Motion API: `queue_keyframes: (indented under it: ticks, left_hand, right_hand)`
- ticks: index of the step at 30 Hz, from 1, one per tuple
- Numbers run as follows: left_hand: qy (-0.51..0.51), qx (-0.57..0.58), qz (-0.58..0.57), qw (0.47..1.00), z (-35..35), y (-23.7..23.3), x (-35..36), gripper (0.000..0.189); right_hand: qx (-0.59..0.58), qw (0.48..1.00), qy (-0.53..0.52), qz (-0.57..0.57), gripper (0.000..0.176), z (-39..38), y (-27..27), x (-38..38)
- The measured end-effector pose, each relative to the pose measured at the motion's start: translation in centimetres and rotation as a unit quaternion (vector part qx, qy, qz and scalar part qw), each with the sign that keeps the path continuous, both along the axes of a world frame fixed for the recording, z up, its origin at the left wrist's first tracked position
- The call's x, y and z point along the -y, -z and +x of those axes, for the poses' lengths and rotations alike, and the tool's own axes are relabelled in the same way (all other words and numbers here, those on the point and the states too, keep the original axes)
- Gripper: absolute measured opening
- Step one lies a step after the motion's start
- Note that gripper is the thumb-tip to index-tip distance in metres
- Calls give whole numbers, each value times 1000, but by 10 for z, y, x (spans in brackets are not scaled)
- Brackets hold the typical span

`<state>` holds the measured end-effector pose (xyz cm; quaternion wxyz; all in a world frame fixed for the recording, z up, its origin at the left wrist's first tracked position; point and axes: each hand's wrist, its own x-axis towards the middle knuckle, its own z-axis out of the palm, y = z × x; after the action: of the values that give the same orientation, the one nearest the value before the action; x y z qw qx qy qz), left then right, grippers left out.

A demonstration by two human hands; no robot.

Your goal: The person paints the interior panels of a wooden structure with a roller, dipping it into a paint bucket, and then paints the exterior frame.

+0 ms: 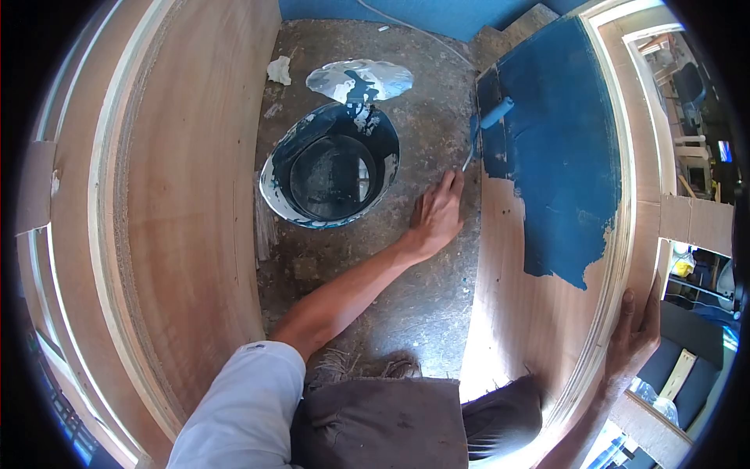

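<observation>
My left hand [439,209] is closed round the handle of a small paint roller [498,113]. The roller's blue sleeve touches the inner face of the right-hand wooden panel [531,328]. Dark blue paint [558,156] covers that panel's far part, with a ragged lower border; bare wood shows nearer me. My right hand [634,338] grips the near outer edge of the same panel, thumb and fingers on either side. Left of the roller, on the floor, stands a paint-smeared bucket [273,195] with dark paint inside.
A bare wooden panel [195,156] rises on the left. Behind the bucket lies a paint-streaked white lid [391,78]. A crumpled white scrap [279,70] and a cable [422,31] are on the concrete floor [422,305]. A blue wall [328,9] stands at the far end.
</observation>
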<state>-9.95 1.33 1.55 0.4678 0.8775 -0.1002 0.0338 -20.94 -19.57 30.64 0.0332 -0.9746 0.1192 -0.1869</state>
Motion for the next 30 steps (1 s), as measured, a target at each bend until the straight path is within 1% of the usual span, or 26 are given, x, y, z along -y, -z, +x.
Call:
queue_keyframes:
  ticks: [1,2,6,8,11,15,17,18,19,20,21,22,24,25,27,29,30]
  left_hand:
    - [7,27,3,1000,-4,3,-1,57]
    - [7,27,3,1000,0,5,1,57]
    - [-14,-2,20,1000,55,2,7,58]
    - [-12,-12,22,1000,62,1,10,59]
    - [-22,15,-17,999,40,-3,12,55]
    - [-9,26,4,1000,-18,7,0,55]
    - [-16,-6,-114,993,-38,4,-11,57]
    - [-23,35,-143,989,-43,3,-15,52]
    - [-20,34,-146,989,-49,2,-15,52]
    - [-1,-88,-262,961,-55,0,-15,49]
    - [17,-206,-371,906,-59,-3,-16,46]
    - [16,-207,-370,905,-63,0,-15,46]
    - [31,-297,-507,808,-68,6,-13,45]
    - [29,-297,-508,808,-71,7,-11,45]
    - [76,-340,-604,717,-78,11,-6,49]
    - [80,-343,-613,708,-80,14,5,50]
    - [72,-365,-624,687,-79,17,10,49]
  right_hand:
    - [-1,1000,3,-4,61,0,0,0]
    - [-2,1000,5,-9,61,0,0,0]
    - [-5,1000,15,1,61,-1,0,1]
    - [-9,1000,18,-19,62,0,-1,1]
    - [2,1000,12,4,63,-1,3,8]
    - [-7,1000,19,18,64,0,1,1]
    - [-8,1000,15,20,63,-1,0,-1]
    - [-8,1000,16,17,63,-1,0,1]
    - [-4,1000,9,7,63,-1,2,4]
    - [-2,1000,1,-2,63,-1,2,6]
    - [-3,1000,1,-3,63,-1,1,4]
    - [-9,1000,15,5,62,-2,0,1]
    - [-15,999,26,15,62,-1,0,-2]
    - [-12,1000,20,11,61,-1,-1,0]
    - [-13,1000,13,7,61,0,-1,1]
    - [-9,1000,2,-18,60,0,-1,1]
    - [-12,1000,2,-19,60,-1,-1,2]
